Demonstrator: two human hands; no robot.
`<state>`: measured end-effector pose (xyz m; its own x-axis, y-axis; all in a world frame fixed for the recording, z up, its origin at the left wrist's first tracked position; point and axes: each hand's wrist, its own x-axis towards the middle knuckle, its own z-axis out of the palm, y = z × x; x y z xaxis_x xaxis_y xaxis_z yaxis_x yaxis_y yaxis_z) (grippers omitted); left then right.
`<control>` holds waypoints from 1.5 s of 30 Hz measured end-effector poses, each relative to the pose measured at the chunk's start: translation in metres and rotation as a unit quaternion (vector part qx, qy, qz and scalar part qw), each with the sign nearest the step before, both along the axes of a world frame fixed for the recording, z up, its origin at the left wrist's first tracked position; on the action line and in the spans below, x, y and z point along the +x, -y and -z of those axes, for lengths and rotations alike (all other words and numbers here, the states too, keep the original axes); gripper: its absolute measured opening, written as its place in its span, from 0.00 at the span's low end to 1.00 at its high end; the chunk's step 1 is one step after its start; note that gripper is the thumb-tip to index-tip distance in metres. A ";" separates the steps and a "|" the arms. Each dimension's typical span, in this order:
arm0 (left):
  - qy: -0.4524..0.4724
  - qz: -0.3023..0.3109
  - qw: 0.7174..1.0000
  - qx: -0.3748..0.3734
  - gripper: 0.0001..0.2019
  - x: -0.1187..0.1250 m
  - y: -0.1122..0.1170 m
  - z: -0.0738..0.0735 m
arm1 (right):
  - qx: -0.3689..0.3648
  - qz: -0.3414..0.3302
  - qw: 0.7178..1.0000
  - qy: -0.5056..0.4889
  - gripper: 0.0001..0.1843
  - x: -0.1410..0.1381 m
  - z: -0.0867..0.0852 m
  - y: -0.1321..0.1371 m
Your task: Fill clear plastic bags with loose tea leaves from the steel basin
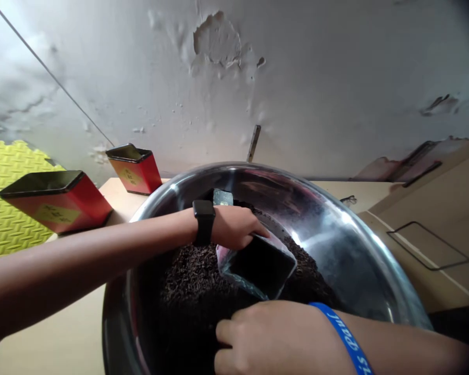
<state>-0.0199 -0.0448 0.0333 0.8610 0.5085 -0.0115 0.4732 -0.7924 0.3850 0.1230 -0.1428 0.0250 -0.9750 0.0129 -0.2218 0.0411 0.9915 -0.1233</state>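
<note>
Your left hand (234, 226) grips the top edge of the clear plastic bag (258, 265), the nearer hand to that edge. The bag lies tilted on the dark loose tea (195, 281) in the one steel basin (336, 219), its long axis running upper left to lower right. Your right hand (266, 338) sits curled just below it; I cannot tell whether it holds anything. Two red tins (57, 203) stand on the surface (42, 333) beyond.

the left hand (234, 226) grips the edge of a clear plastic bag (258, 268) sunk in dark loose tea (195, 281) inside a steel basin (336, 224). the right hand (273, 338) sits on the tea by the near rim. two red tins (57, 203) (135, 171) stand at the table's (121, 203) far left edge.
</note>
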 end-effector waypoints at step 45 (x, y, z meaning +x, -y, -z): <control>0.038 0.013 0.999 -0.027 0.21 -0.024 -0.022 -0.002 | 0.118 0.284 0.945 -0.110 0.09 0.002 0.011 -0.049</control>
